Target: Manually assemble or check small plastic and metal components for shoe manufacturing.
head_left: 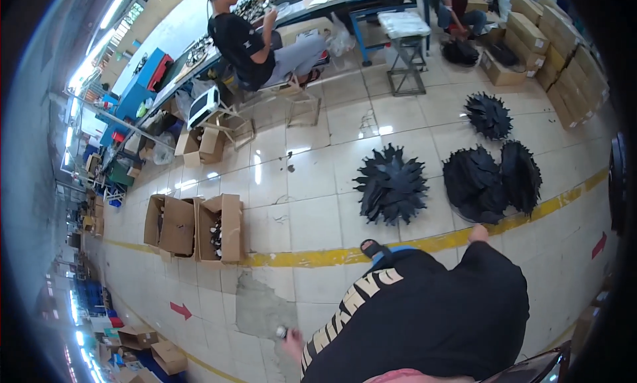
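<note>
From where I stand, the wearer's right hand (478,233) is at the near edge of a broad heap of thin, matt-black, leaf-shaped pieces (473,184) on the glossy cream tiled floor (312,214), just by the far edge of the worn yellow stripe (332,257). I can't tell whether it touches or grips them; its fingers are hidden. The left hand (292,348) is closed around a small black-and-white object (282,331), too small to make out. The pieces look light and flexible, perhaps leather or rubber (I'd guess they slide on one another), so a lifted stack might fan apart. I'd take hold with both palms underneath, at opposite edges, avoiding the loose tips.
</note>
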{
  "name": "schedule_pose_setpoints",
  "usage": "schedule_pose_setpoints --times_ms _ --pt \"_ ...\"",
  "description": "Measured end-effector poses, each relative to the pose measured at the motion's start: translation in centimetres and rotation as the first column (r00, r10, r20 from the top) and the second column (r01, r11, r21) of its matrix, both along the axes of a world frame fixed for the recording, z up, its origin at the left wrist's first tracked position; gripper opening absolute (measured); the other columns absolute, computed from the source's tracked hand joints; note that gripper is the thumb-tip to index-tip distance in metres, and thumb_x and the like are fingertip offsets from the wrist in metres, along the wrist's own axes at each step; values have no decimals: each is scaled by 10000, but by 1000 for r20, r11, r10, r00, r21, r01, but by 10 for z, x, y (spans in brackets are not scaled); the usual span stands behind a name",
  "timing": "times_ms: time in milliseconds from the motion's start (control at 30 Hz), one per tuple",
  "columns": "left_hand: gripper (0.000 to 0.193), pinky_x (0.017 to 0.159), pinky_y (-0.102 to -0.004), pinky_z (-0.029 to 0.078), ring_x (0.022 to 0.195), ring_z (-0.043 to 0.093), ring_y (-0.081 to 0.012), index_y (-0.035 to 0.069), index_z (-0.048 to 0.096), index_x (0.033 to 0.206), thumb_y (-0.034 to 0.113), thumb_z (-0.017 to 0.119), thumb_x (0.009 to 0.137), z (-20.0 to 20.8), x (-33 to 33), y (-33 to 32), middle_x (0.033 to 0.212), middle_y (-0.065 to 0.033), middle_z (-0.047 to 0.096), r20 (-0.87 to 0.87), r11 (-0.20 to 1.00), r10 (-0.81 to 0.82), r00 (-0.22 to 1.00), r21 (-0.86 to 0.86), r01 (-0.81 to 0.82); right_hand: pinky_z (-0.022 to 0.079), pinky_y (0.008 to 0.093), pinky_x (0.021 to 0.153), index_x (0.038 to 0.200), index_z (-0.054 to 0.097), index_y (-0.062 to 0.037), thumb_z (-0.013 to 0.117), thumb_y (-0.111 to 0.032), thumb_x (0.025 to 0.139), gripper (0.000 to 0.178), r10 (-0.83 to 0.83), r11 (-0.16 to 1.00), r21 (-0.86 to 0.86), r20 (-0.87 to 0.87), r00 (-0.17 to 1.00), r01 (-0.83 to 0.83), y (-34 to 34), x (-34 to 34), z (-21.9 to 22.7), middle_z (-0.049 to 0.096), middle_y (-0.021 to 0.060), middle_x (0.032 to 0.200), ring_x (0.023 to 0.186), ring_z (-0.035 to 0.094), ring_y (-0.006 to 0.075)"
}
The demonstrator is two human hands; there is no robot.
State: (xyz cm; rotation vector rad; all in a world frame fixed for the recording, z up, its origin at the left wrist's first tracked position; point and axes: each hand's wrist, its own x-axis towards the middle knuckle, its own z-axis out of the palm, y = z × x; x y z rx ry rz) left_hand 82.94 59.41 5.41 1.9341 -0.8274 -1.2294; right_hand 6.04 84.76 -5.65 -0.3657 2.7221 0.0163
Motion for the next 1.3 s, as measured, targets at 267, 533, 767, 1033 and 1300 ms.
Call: schedule_pose_setpoints --times_ms 267,533,767,1033,1300 --pt "230 541 -284 512 647 668 -159 25 507 994 131 688 899 -20 -137 -272 781 -113 674 -173 982 -183 968 -87 170 538 361 725 948 686 -61 787 -231 696 320 524 690 -623 79 848 -368 -612 104 118 700 112 838 785 683 248" --pt "246 510 -340 456 522 550 -153 35 530 888 204 706 853 -2 -102 -593 622 -51 583 131 922 -339 931 -152 357 515 252 672 1070 631 -47 718 -112 847 249 534 368 -868 491 689 333 -908 198 183 676 38 890 753 644 111" --pt "299 609 -350 498 670 602 -162 27 605 983 225 746 808 -90 -89 -808 750 -85 643 47 874 -481 875 -55 483 540 273 655 1097 616 -64 704 -133 876 249 331 281 -576 809 486 767 -1029 208 220 686 55 897 724 668 148" --pt "219 667 -308 517 748 624 -132 6 624 976 184 681 861 19 -204 -1065 871 -53 673 -309 958 -251 917 59 282 551 297 685 1158 598 -85 698 -149 888 294 384 374 -448 872 304 812 -1302 144 208 689 54 967 770 674 154" --pt "321 585 -314 504 682 652 -156 32 502 1105 235 661 914 41 -243 -1242 795 -80 663 -238 934 -351 906 -154 321 510 285 752 1259 562 -82 599 -106 960 302 665 495 -584 731 152 644 -1605 127 253 661 40 1107 854 618 123"
